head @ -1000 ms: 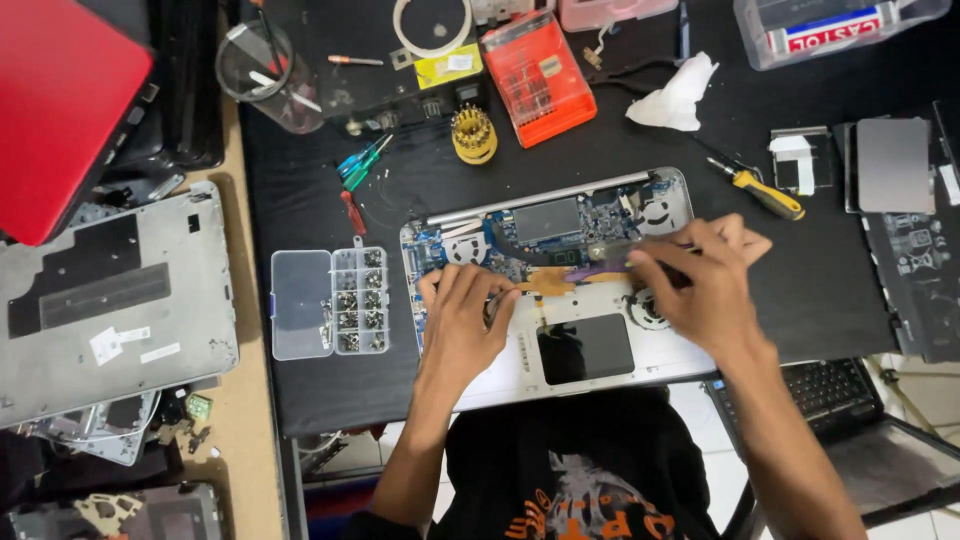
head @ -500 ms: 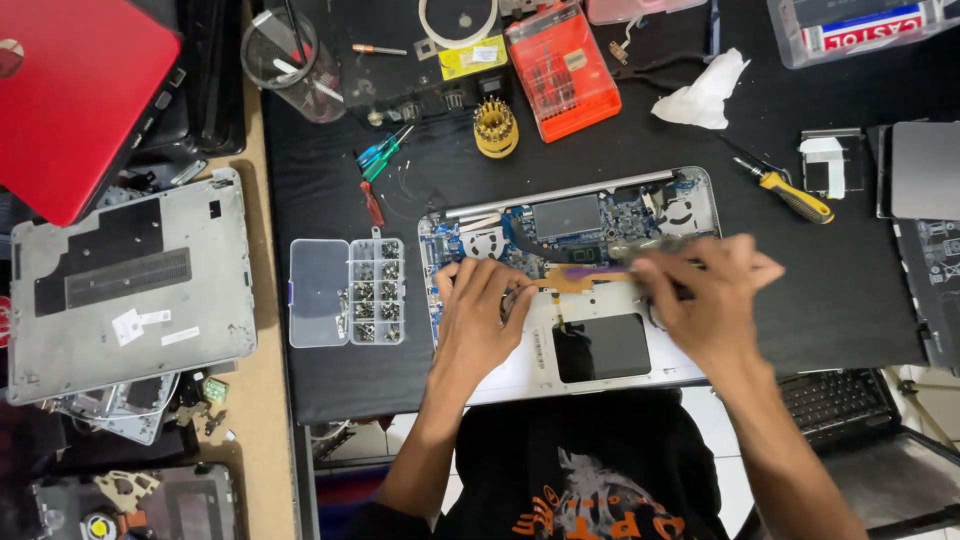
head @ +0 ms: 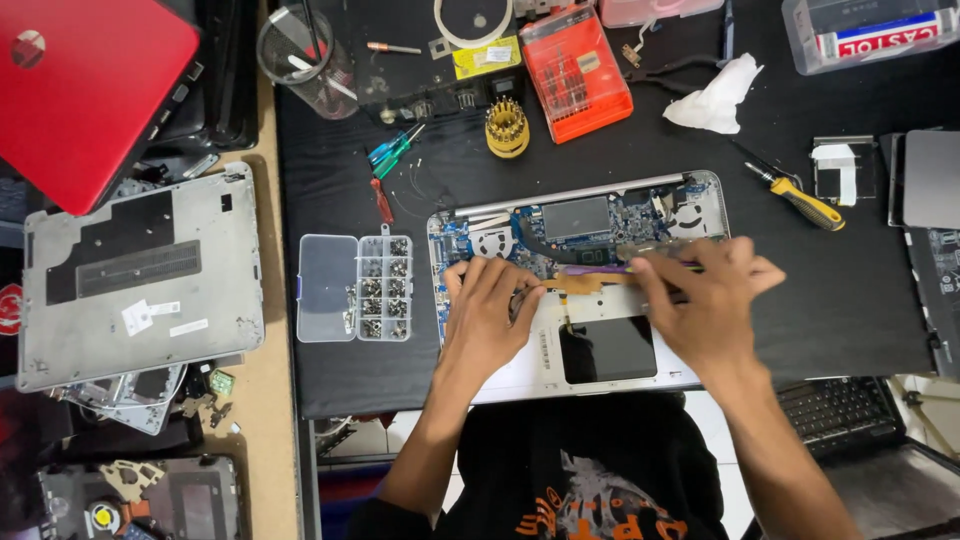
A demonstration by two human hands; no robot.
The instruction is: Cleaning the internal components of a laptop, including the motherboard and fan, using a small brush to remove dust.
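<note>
**A:** The opened laptop (head: 585,285) lies flat on the black mat at the front of the bench (head: 870,300), straight below me, its blue board bared along the far half and the dark touchpad panel nearer my body. My left hand (head: 488,312) rests on the left part of the shell, fingers (head: 478,278) spread and pressing down beside the board. My right hand (head: 705,305) is curled round a thin purple tool (head: 592,271), pinching it so the tip points left over the orange flat cable.

**B:** How should I handle it well from here?

**A:** I judge the tip should stay low and nearly level, working at the cable or its connector with small pushes, never levering against the board. The left hand does well to hold the shell steady, just beside the work and not on the chips.

**B:** And the loose parts?

**A:** The clear screw box (head: 357,287) lies open just left of the laptop; I'd keep my wrist away from it. The yellow-handled screwdriver (head: 800,200) lies to the right, well apart.
</note>
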